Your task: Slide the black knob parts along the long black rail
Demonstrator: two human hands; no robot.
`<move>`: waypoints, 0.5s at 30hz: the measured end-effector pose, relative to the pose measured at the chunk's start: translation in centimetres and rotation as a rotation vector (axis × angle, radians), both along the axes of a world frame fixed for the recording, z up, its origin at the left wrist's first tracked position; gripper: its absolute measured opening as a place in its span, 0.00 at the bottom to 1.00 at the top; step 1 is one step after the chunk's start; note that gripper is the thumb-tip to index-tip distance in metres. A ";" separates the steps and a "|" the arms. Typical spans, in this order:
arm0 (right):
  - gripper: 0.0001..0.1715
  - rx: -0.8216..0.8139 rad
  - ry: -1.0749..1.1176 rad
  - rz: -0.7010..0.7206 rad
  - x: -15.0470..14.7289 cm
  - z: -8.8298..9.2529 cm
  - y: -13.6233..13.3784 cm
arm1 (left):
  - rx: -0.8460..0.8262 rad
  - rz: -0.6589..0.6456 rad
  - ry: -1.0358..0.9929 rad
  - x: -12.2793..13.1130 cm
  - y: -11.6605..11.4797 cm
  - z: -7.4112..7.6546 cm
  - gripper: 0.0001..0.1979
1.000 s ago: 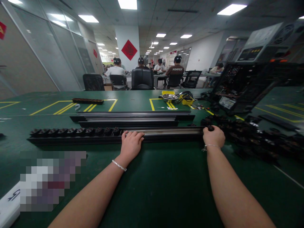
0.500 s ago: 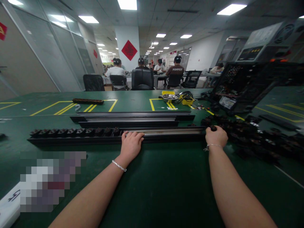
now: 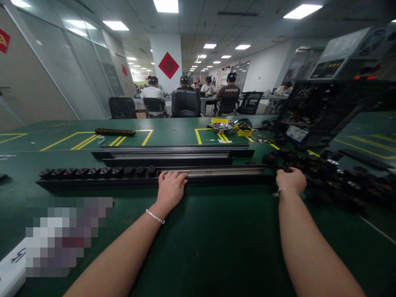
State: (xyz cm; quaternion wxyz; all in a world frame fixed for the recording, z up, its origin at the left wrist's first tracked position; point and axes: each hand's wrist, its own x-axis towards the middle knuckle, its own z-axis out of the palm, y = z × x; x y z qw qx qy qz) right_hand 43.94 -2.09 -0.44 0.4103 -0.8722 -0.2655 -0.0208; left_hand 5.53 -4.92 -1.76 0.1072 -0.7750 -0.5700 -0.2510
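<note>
A long black rail (image 3: 222,177) with a bright metal inner strip lies across the green table in front of me. Small black blocks (image 3: 99,172) stand in a row along its left half. My left hand (image 3: 171,185) lies over the middle of the rail, just right of the last block, with its fingers bent over the far edge. Beyond the rail's right end, my right hand (image 3: 291,180) is closed around a small black block (image 3: 286,169), mostly hidden by the fingers. A heap of similar dark blocks (image 3: 343,177) spreads to its right.
Two more black rails (image 3: 173,156) lie behind the first. Farther back are a metal bowl (image 3: 221,127), cables (image 3: 244,123) and a dark strip (image 3: 114,132). An opened computer case (image 3: 309,107) stands at the back right. A white box (image 3: 14,264), partly blurred, lies front left.
My right hand has moved a little right, from the rail's right end toward the heap of blocks. My left hand and the rail have stayed in place.
</note>
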 end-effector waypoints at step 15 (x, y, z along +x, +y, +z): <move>0.30 -0.235 0.044 -0.011 0.7 0.2 -1.2 | 0.021 -0.019 -0.035 0.0 -0.3 0.4 0.16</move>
